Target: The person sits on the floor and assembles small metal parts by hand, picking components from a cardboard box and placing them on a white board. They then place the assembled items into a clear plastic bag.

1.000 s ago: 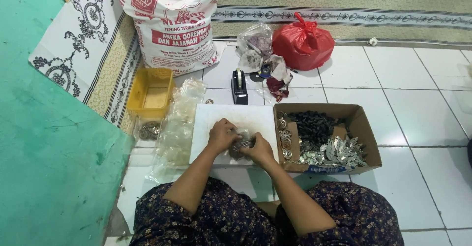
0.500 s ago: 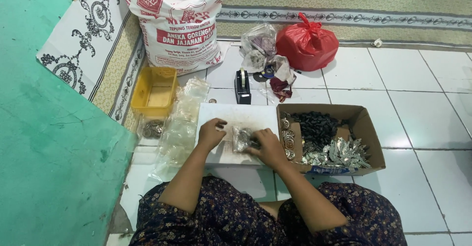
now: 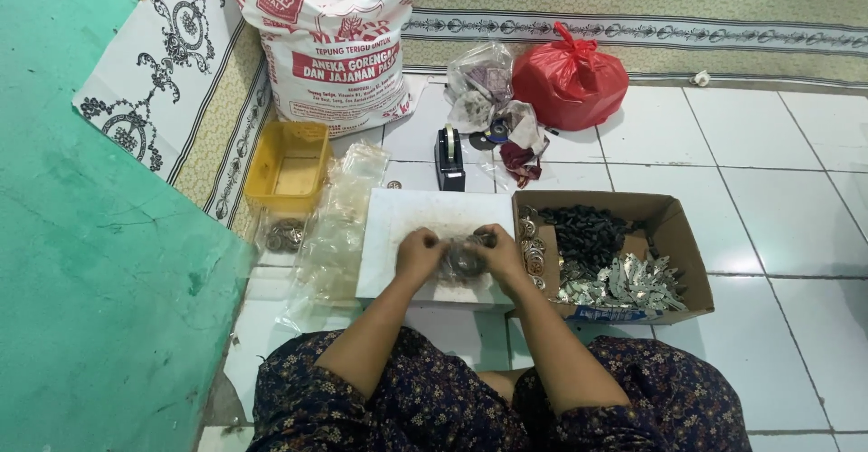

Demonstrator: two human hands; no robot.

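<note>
Both hands, left [image 3: 419, 255] and right [image 3: 498, 251], were pinching a small clear bag [image 3: 465, 258] of metal bits over the white board [image 3: 398, 217]. It looked floppy, slippery and bottom-heavy, so probably best gripped near the top edges. The cardboard box [image 3: 674, 235] beside held dark pieces, rings and silvery parts; the yellow tray [image 3: 287, 167] looked nearly empty.

Clutter on a white tiled floor

A big printed sack [image 3: 333, 41] stands at the back, with a red knotted bag [image 3: 570, 77] and a crumpled clear bag [image 3: 481, 81] to its right. A yellow tray [image 3: 287, 164] sits left, above a small bag of metal rings [image 3: 286, 233]. A black tape dispenser [image 3: 449, 159] stands near the middle. Green wall [image 3: 90, 262] at left.
</note>
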